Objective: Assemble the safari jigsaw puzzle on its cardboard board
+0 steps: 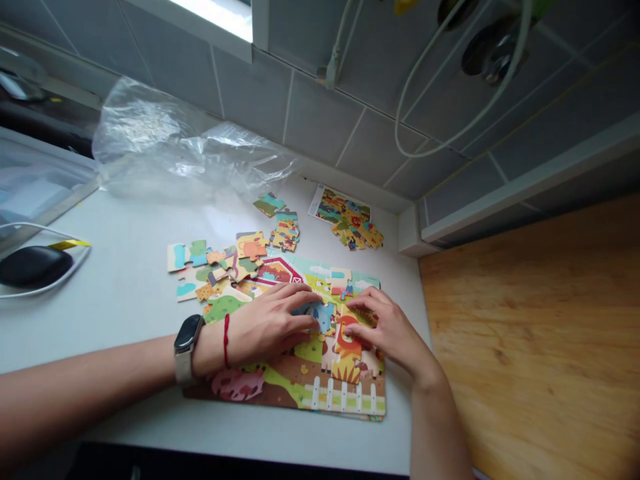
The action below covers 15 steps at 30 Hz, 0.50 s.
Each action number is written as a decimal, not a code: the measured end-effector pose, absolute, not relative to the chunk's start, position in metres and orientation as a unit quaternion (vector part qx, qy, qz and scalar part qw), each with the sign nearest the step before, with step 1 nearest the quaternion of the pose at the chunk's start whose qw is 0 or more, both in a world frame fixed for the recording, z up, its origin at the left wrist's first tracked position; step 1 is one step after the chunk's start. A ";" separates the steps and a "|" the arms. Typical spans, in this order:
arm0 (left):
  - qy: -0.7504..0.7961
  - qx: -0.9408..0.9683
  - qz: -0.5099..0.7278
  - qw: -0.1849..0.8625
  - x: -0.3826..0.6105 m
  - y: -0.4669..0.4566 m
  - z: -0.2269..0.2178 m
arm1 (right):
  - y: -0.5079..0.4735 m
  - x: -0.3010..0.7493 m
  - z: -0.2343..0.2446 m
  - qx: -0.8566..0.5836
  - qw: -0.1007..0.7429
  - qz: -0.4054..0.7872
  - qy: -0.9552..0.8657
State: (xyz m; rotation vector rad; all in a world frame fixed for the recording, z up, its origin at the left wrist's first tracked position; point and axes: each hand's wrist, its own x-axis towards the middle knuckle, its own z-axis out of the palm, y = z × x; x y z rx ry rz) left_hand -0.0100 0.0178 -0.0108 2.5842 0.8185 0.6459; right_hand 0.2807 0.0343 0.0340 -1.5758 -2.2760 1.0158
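Two hands, left hand (263, 327) on a blue piece (323, 317), right hand (393, 330) on an orange piece (349, 341), were laid unclenched on a colourful cardboard farm jigsaw puzzle (300, 390) near the front edge of a white counter (110, 320).

A smooth white counter (125, 333) is bounded at the back by a wall of flat grey rectangular tiles (320, 113) with pale grout lines, and a long white moulded ledge (530, 183) is fixed along the wall's right part. A thin, looped white cable (440, 113) and a round metal fitting (493, 57) are hung against the tiles, daylight is let in through a white-framed window opening (210, 15) above, and a broad honey-coloured wooden surface (530, 347) is seen beyond the counter's right edge.
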 end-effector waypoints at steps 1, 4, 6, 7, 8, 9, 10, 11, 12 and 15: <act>0.290 0.912 0.229 0.179 -0.010 0.018 -0.011 | 0.035 0.281 0.034 -0.531 0.099 0.344 -0.768; 0.292 0.911 0.228 0.181 -0.010 0.019 -0.011 | 0.035 0.281 0.034 -0.533 0.101 0.348 -0.765; 0.293 0.911 0.226 0.182 -0.011 0.019 -0.011 | 0.035 0.281 0.034 -0.534 0.099 0.354 -0.761; 0.293 0.911 0.226 0.184 -0.011 0.019 -0.011 | 0.035 0.280 0.033 -0.534 0.098 0.358 -0.759; 0.291 0.910 0.228 0.188 -0.011 0.020 -0.011 | 0.035 0.280 0.033 -0.533 0.097 0.361 -0.759; 0.288 0.909 0.231 0.194 -0.011 0.020 -0.011 | 0.035 0.280 0.033 -0.532 0.097 0.364 -0.759; 0.285 0.908 0.234 0.198 -0.011 0.020 -0.011 | 0.035 0.280 0.033 -0.530 0.097 0.365 -0.759; 0.282 0.907 0.239 0.202 -0.011 0.021 -0.011 | 0.034 0.280 0.033 -0.528 0.096 0.365 -0.761; 0.280 0.906 0.243 0.203 -0.011 0.021 -0.012 | 0.034 0.281 0.034 -0.526 0.095 0.365 -0.762; 0.282 0.907 0.250 0.190 -0.011 0.021 -0.013 | 0.034 0.283 0.034 -0.521 0.094 0.362 -0.767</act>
